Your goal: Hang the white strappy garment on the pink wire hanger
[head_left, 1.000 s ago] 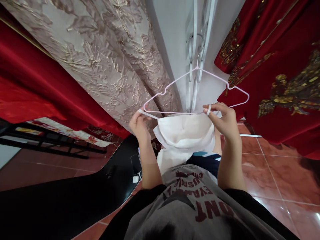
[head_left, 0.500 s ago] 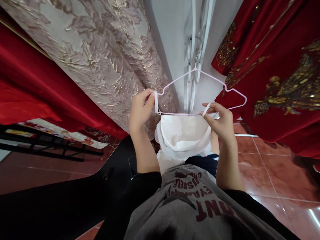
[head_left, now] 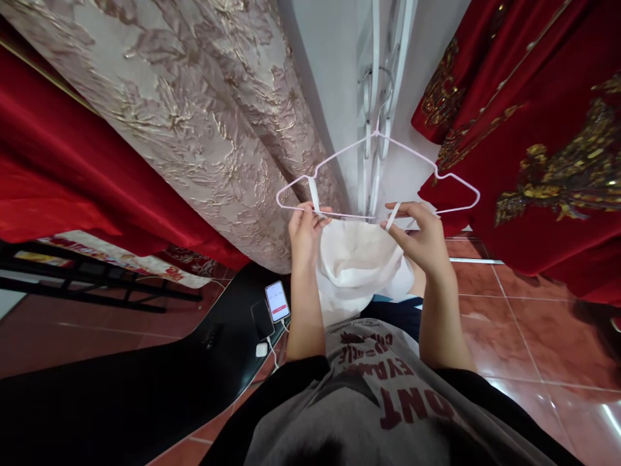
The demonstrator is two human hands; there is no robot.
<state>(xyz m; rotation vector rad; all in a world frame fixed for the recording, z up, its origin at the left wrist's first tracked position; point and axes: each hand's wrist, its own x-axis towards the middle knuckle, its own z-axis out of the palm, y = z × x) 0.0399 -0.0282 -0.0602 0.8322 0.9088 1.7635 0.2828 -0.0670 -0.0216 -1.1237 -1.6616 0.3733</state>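
A pale pink clothes hanger (head_left: 407, 147) hangs by its metal hook in front of a white rack. Its left notch carries a white strap (head_left: 314, 193) of a white garment (head_left: 361, 249), which droops below the hanger's bottom bar. My left hand (head_left: 306, 226) has its fingers closed at the lower end of that strap, by the garment's top edge and the bar. On the right, my right hand (head_left: 420, 233) holds the other white strap (head_left: 393, 216) in a loop between thumb and fingers, in front of the bar and off the hanger's right shoulder.
Pinkish brocade fabric (head_left: 233, 129) hangs at the left, beside red cloth (head_left: 72, 175). Red garments with gold embroidery (head_left: 548, 175) hang at the right. Two phones, one a lit phone (head_left: 277, 302), lie with cables on a black tabletop (head_left: 194, 349). The white rack (head_left: 372, 84) stands behind.
The left strap has gone from my left hand onto the hanger's left notch. My left hand has moved right and down to the strap's base. My right hand has shifted slightly left.
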